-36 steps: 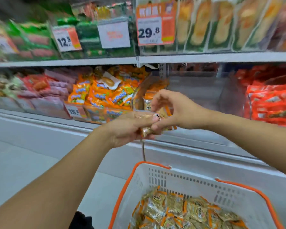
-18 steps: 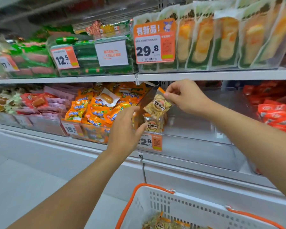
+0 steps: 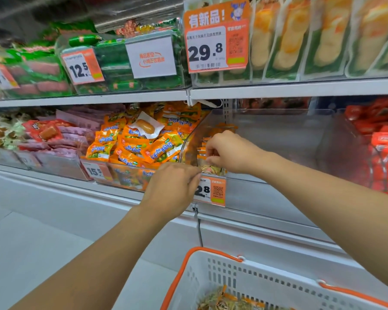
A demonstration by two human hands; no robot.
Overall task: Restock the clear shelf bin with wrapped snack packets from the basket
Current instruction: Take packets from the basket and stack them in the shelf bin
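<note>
Bin: the clear shelf bin (image 3: 278, 139) sits on the middle shelf, between the orange packets and the red ones; from the head view I see only a small stack of wrapped snack packets (image 3: 211, 168) in its left front corner, the rest bare.
Right grip: my right hand (image 3: 230, 152) is inside the bin, fingers curled on the top packet of that stack.
Left grip: my left hand (image 3: 173, 186) is at the bin's front edge, fingertips pinching toward the same packets; I cannot tell if it really holds one.
Progress: I judge it early, with most of the bin still to fill.
Supply: the basket (image 3: 267, 278) below shows more packets.
Around: bin of orange packets (image 3: 143, 144) just beside, price tag (image 3: 211, 191) on the front.
Obstacles: the upper shelf (image 3: 300, 89) overhangs and the bin's front lip is raised, so reaches go in low.
</note>
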